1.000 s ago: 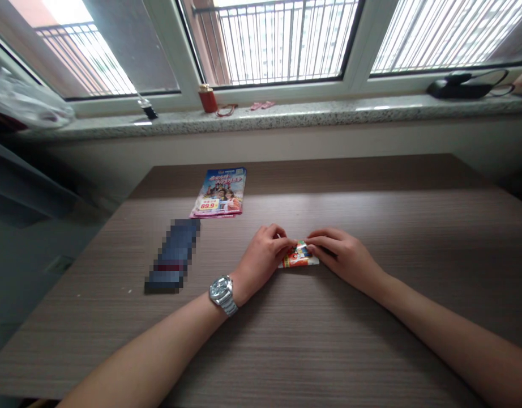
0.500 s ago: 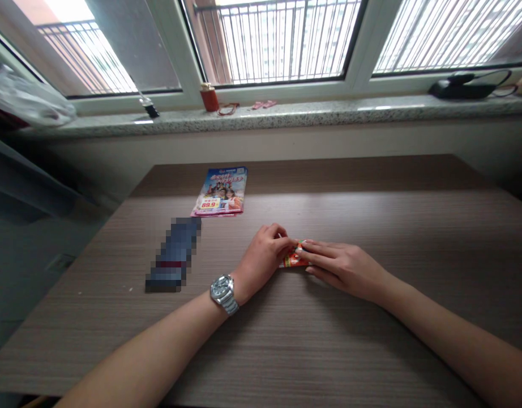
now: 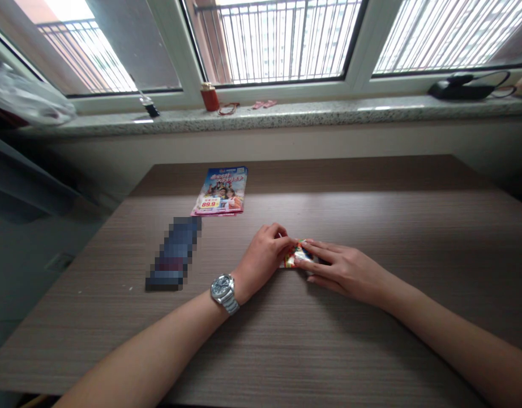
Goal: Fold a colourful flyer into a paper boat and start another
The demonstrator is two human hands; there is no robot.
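A small, glossy sheet of printed paper [image 3: 290, 260], red, green and white, lies under my hands on the wood-grain table [image 3: 261, 351]. It looks folded, though fingers cover much of it. My left hand [image 3: 267, 249], with a silver watch [image 3: 223, 292] on the wrist, is closed at the paper's left part, thumb and fingers pinching it. From the right, my right hand [image 3: 339, 266] lies flat across the paper, its fingers stretched out and slightly spread, fingertips pressing the surface.
A stack of colourful leaflets [image 3: 221, 192] lies at the back left, and a blurred dark-blue flat object [image 3: 174, 255] nearer me. Behind the table, the stone windowsill [image 3: 303, 116] holds a red bottle [image 3: 209, 97], a black device [image 3: 462, 88] and a white plastic bag [image 3: 29, 99].
My right fingers have shifted and spread a little on the paper. A bright, shiny area now shows between them. My left hand has hardly moved.
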